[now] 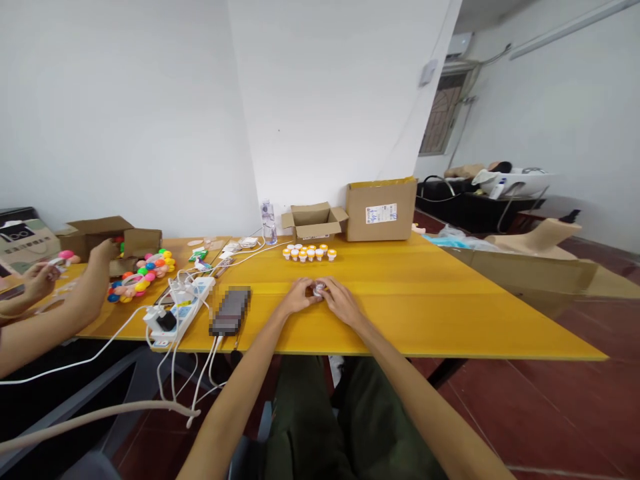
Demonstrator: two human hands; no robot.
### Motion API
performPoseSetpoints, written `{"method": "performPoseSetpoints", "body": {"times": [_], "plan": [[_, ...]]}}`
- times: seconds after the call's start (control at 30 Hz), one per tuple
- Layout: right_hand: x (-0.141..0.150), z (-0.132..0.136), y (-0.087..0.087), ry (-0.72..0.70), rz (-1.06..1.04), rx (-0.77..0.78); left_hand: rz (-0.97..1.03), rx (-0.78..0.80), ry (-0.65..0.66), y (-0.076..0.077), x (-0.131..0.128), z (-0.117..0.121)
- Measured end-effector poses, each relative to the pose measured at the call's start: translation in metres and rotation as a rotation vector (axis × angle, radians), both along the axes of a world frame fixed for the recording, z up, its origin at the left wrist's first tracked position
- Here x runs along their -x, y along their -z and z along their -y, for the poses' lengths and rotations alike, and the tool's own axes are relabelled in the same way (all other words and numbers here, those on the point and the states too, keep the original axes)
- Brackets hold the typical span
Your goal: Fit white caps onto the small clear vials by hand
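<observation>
My left hand (300,295) and my right hand (341,299) meet over the yellow wooden table (425,307), fingers closed from both sides round a small whitish piece (318,289). Most of it is hidden by my fingers, and its kind is not clear. Just beyond my hands, several small white pieces with round orange-and-white tops (311,254) stand in close rows. Behind these sits an open cardboard box (315,227), its flaps folded out.
A large cardboard box (380,213) and a clear bottle (269,223) stand by the wall. Left of me lie a phone (231,311), a power strip (185,310) and loose cables. Another person's hands (95,273) work near colourful beaded rings (135,283) and an open box (107,230).
</observation>
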State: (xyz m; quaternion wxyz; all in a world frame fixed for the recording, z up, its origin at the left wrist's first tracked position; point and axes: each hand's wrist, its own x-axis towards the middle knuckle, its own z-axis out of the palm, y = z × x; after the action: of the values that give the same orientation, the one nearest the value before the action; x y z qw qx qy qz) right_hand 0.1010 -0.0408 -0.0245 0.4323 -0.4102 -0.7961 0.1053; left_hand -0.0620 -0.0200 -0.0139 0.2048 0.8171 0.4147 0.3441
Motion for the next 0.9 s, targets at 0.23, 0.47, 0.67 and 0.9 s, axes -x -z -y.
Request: {"method": "performPoseSetpoints", "body": {"times": [0.23,0.47,0.67,0.9], "plan": [[-0.0006,-0.001,0.0021,-0.001,-0.022,0.007,0.018,0.024,-0.016,0.0036,-0.0004,-0.0024],[-0.0016,-0.0006,0.0011,0.001,-0.02,0.009,0.027,0.045,-0.016,0.0057,-0.0002,-0.0041],[-0.0012,0.0033,-0.0027,-0.01,0.03,0.003,0.006,0.041,-0.004,0.002,-0.0012,-0.0023],[-0.0008,0.0034,-0.0014,-0.01,0.034,-0.003,0.001,0.015,0.011,0.0014,-0.0013,-0.0017]]}}
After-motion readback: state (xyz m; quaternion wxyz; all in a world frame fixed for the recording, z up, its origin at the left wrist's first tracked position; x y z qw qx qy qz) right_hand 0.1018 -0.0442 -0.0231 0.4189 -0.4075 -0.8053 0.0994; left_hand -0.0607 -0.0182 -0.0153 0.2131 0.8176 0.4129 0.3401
